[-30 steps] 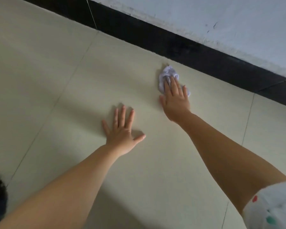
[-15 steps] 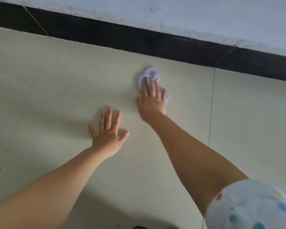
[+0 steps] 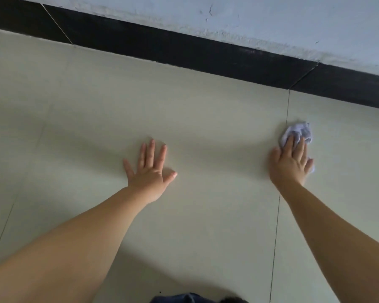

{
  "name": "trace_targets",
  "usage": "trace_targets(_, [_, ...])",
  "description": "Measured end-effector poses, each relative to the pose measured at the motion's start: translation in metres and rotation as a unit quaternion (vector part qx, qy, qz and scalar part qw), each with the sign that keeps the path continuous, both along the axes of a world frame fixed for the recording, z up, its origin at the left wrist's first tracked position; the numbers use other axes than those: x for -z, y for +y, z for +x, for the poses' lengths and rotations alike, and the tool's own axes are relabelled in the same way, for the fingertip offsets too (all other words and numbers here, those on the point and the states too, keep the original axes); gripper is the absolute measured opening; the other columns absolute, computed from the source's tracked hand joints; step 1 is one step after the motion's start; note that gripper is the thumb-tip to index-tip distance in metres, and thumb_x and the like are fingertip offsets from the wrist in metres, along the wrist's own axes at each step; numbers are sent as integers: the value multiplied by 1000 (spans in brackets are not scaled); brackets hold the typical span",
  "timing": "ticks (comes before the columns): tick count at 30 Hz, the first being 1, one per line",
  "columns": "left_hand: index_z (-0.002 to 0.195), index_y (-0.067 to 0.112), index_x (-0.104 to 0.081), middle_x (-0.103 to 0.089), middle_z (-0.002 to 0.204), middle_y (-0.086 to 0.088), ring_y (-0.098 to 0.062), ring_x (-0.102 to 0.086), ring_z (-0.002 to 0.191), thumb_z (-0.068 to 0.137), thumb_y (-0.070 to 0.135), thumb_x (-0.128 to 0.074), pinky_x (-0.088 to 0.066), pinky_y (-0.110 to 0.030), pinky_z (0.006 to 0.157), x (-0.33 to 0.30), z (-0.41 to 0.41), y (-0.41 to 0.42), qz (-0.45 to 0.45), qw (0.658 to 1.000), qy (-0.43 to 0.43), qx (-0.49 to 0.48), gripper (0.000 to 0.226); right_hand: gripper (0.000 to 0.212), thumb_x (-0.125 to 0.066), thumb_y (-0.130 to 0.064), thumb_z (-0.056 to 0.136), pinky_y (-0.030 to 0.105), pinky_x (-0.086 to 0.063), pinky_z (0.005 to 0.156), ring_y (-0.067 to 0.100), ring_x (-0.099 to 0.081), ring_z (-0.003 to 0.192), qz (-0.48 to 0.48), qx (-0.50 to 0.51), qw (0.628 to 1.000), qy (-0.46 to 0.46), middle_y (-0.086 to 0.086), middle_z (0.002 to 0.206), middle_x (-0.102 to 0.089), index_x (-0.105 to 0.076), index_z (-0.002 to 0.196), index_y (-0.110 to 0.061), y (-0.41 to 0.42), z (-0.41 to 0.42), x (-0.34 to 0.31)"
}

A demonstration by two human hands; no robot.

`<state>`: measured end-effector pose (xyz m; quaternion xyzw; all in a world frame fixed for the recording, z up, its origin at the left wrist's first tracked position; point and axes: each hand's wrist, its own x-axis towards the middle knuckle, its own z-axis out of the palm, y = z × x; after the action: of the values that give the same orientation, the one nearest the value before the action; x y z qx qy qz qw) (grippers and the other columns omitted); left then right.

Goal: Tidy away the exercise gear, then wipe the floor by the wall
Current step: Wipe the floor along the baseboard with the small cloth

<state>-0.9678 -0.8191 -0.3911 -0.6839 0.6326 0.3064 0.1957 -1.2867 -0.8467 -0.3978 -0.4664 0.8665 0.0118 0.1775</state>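
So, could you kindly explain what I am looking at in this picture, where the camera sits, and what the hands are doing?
There is no machine here: a person does the job with bare hands. The camera is worn on the person's head and looks forward and down, so both arms reach into the picture from the bottom edge. The surface is a pale tiled floor, which meets a black skirting board under a white wall. The left hand lies flat on the floor with its fingers spread and holds nothing; it appears to prop the person up. The right hand presses a crumpled white cloth against the floor, beside a thin tile joint. No exercise gear shows in this view.
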Motion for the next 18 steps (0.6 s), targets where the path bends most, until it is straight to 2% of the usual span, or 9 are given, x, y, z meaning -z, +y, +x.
trace_targets(2, [146, 36, 21, 36, 151, 6, -16, 30, 140, 94, 59, -29, 7, -62, 110, 0, -1, 0, -13, 1000, 7, -4, 75, 60, -26, -39, 100, 48, 1, 118, 19, 0, 148, -7, 6, 1000, 3, 4, 161, 1, -5, 153, -22, 14, 41, 4])
trace_targets(4, [148, 35, 15, 31, 154, 6, -15, 25, 143, 95, 55, -33, 4, -61, 111, -3, 0, 2, -47, 999, 16, -1, 75, 59, -29, -38, 96, 46, -3, 115, 20, -12, 147, -39, -107, 994, -5, 5, 160, -11, -18, 152, -20, 29, 97, 9])
trace_targets(6, [151, 32, 4, 21, 157, 5, -15, 17, 145, 96, 50, -37, -1, -60, 112, -8, 4, 5, -77, 997, 19, 0, 71, 60, -30, -40, 90, 48, -11, 112, 24, -27, 143, -55, -240, 968, -34, 5, 155, -30, -35, 146, -18, 47, 155, 8])
trace_targets(7, [151, 31, 0, 18, 158, 4, -16, 14, 146, 96, 49, -38, -3, -60, 112, -10, 7, 9, -79, 997, 12, -6, 69, 61, -25, -42, 91, 51, -12, 113, 23, -24, 144, -38, -317, 947, -41, 4, 155, -28, -33, 147, -18, 58, 178, 7])
trace_targets(9, [151, 29, -1, 17, 158, 2, -17, 13, 146, 97, 48, -35, -5, -59, 113, -12, 14, 24, -70, 997, -18, -14, 67, 63, -6, -44, 94, 52, -4, 117, 18, 0, 148, 19, -447, 893, -57, -1, 160, -5, -10, 152, -21, 72, 195, 2])
trace_targets(11, [151, 31, 5, 22, 157, 2, -19, 16, 146, 97, 50, -32, -5, -58, 114, -13, 22, 41, -54, 998, -38, 0, 68, 64, 2, -45, 91, 47, 0, 119, 14, 5, 147, 13, -485, 869, -96, -5, 160, 4, -3, 152, -25, 65, 174, -2])
trace_targets(13, [150, 33, 10, 25, 156, 3, -19, 18, 145, 96, 51, -33, -5, -58, 113, -11, 30, 50, -47, 999, -26, 2, 71, 65, -1, -47, 91, 46, -5, 118, 15, -3, 148, -26, -414, 907, -67, -5, 160, -3, -10, 152, -26, 64, 128, 1])
trace_targets(16, [149, 34, 11, 26, 156, 3, -20, 20, 145, 96, 51, -35, -5, -61, 112, -9, 31, 48, -41, 999, -10, -6, 72, 58, -16, -43, 99, 43, -2, 117, 14, 2, 148, -4, -166, 986, -7, -2, 161, 1, -3, 153, -26, 77, 42, 4])
trace_targets(18, [149, 34, 12, 25, 156, 3, -21, 20, 145, 97, 49, -33, -6, -62, 112, -8, 27, 49, -47, 999, -20, -9, 70, 58, -25, -38, 101, 45, 0, 118, 17, 2, 147, 16, -34, 999, 4, 2, 161, 1, -4, 153, -23, 81, 14, 0])
